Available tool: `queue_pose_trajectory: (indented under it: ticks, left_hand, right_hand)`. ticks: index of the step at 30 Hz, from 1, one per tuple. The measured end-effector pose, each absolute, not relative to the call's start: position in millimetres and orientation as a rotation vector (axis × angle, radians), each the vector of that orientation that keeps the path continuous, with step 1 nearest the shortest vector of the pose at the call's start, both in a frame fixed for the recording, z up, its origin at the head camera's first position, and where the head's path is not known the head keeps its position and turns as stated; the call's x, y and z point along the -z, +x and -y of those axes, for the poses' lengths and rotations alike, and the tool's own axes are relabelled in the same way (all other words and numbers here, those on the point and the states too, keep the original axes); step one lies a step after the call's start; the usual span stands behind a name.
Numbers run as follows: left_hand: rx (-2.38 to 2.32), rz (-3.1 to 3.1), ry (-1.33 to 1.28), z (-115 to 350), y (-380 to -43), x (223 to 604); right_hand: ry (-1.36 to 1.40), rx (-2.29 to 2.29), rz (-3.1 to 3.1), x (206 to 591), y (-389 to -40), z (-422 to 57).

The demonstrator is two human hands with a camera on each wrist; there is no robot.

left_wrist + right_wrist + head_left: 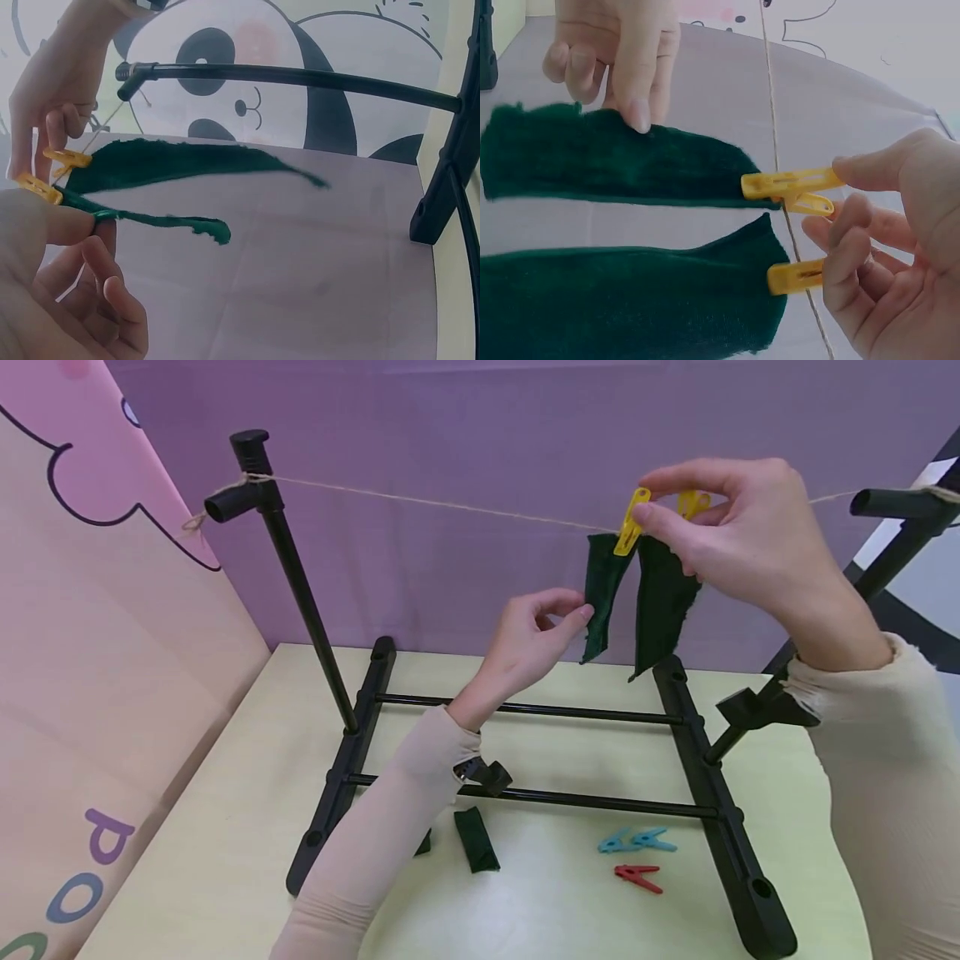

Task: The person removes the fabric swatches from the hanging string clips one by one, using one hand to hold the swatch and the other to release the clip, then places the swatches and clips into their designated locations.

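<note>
Two dark green cloth strips hang from a string (450,506). My right hand (757,535) pinches the handle end of a yellow clothespin (791,181), whose jaws sit at the top of the left cloth strip (603,589) by the string. Another yellow clothespin (795,277) clips the right cloth strip (660,602) and lies close to the curled fingers of that hand. The left hand (536,631) pinches the left strip's edge between thumb and fingers, below the clothespin; the left wrist view shows the thumb (67,223) against the cloth.
A black frame with a left post (300,585) and a right post (896,556) carries the string. On the table (555,893) lie a folded green cloth piece (476,841), blue clothespins (637,840) and a red clothespin (638,877). Another dark piece is partly behind the left sleeve.
</note>
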State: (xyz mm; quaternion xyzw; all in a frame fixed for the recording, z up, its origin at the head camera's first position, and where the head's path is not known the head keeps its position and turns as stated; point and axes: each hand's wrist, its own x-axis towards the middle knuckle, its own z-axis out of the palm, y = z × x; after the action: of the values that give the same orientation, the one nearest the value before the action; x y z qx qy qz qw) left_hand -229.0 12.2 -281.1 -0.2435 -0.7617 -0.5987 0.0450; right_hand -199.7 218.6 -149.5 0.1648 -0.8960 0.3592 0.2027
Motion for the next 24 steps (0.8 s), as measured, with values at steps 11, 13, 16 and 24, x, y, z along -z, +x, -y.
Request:
queue_pose_trajectory:
  ticks: [11,13,16,24]
  left_hand:
    - [1.897,2.214,-0.743,-10,-229,283]
    - [1.894,2.210,-0.743,-10,-229,283]
    - [1.879,2.226,-0.732,-11,-229,282]
    - [1.861,2.179,-0.750,-12,-233,279]
  right_hand:
    - [0.459,-0.991,2.470,151,-199,-222]
    - [0.449,-0.978,2.449,152,-199,-222]
    - [0.440,-0.973,2.415,155,-200,-222]
    - [0.446,-1.019,2.300,159,-200,-221]
